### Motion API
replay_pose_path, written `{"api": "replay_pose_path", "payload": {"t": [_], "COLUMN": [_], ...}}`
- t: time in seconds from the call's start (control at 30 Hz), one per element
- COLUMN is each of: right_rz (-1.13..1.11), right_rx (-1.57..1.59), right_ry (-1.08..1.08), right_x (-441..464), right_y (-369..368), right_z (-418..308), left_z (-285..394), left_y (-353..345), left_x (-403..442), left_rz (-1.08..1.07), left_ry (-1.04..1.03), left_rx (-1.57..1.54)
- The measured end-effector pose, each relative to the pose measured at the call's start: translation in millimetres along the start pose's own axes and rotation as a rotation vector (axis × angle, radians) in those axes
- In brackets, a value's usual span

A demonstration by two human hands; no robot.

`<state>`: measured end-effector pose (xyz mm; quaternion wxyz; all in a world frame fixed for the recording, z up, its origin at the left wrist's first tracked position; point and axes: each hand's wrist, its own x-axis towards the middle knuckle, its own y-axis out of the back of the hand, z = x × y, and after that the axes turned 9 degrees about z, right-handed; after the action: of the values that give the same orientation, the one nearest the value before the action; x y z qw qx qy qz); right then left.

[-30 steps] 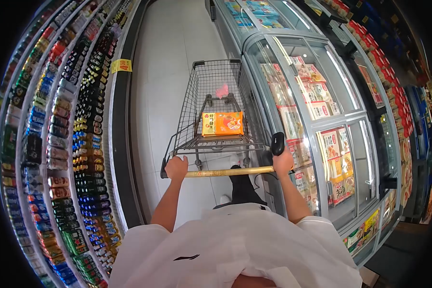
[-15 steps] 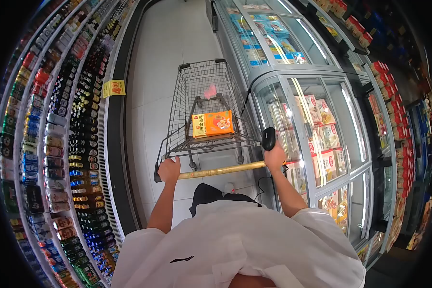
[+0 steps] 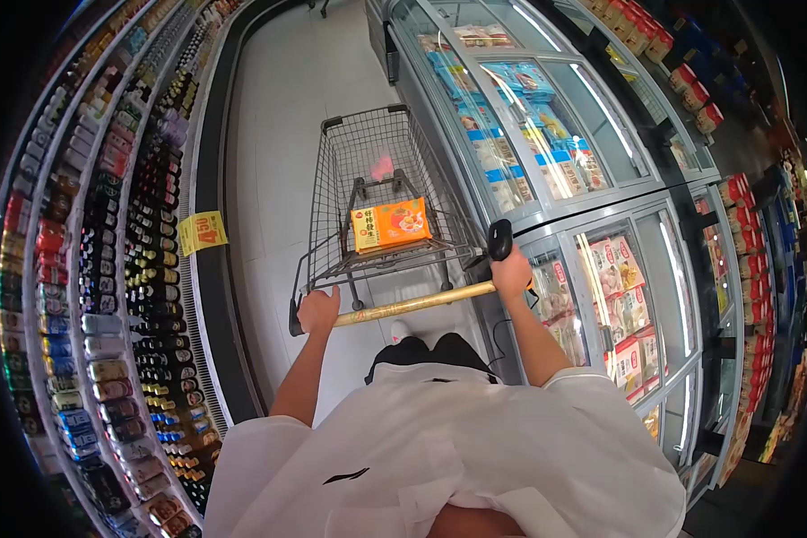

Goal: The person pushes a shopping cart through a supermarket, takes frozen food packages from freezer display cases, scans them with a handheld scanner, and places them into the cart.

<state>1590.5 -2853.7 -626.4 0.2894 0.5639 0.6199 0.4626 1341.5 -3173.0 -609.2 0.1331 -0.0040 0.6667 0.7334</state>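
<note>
"Head view: where's the dark grey wire-mesh shopping cart?"

"Upper middle of the frame, with an orange-and-cream rectangular packet inside, toward its near end."

"How is it held?"

"Left hand curled closed around the left end of the yellow bar handle, right hand closed around the right end, just below a black oval device."

"And beyond?"

"Grey glass-lidded freezers at the right, shelves of bottles and cans at the left, beside a yellow price tag."
</note>
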Motion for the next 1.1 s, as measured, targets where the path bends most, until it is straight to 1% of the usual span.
{"api": "replay_pose_path", "payload": {"t": [0.1,0.17,0.33,0.4,0.47,0.53,0.67,0.7,0.73,0.8,0.83,0.9,0.93,1.03,1.1], "right_rz": [-0.026,0.007,0.036,0.066,0.040,0.042,-0.015,-0.002,0.008,0.030,0.035,0.054,0.054,0.114,0.124], "right_rx": [0.000,-0.022,0.016,0.042,0.039,0.052,0.054,0.018,-0.001,0.021,0.018,0.024,0.024,0.122,0.129], "right_ry": [-0.010,0.032,0.033,0.053,0.039,0.068,0.056,0.042,0.031,0.045,0.038,0.120,0.108,0.186,0.188], "right_x": [48,81,169,210,244,276,340,358,374,405,420,449,464,504,531], "right_y": [-31,-55,-114,-140,-158,-178,-209,-225,-238,-260,-270,-283,-293,-323,-339], "right_z": [-42,-71,-139,-172,-199,-229,-288,-302,-314,-343,-355,-380,-392,-424,-449], "left_z": [29,48,98,121,139,157,191,200,207,226,233,251,258,278,295], "left_y": [9,16,19,24,27,30,43,48,47,49,51,55,57,62,66], "left_x": [64,113,223,271,311,356,440,456,474,516,536,574,593,649,688], "left_rz": [0.021,0.039,0.013,0.043,0.035,0.087,0.064,0.096,0.082,0.153,0.141,0.128,0.117,0.093,0.062], "left_ry": [0.005,-0.003,-0.029,-0.028,-0.019,0.030,-0.013,-0.028,-0.040,-0.023,-0.034,-0.042,-0.035,-0.069,-0.068], "left_rx": [0.002,0.003,0.035,0.031,0.042,0.029,0.065,0.016,0.022,0.005,0.001,-0.003,0.002,0.008,0.023]}}
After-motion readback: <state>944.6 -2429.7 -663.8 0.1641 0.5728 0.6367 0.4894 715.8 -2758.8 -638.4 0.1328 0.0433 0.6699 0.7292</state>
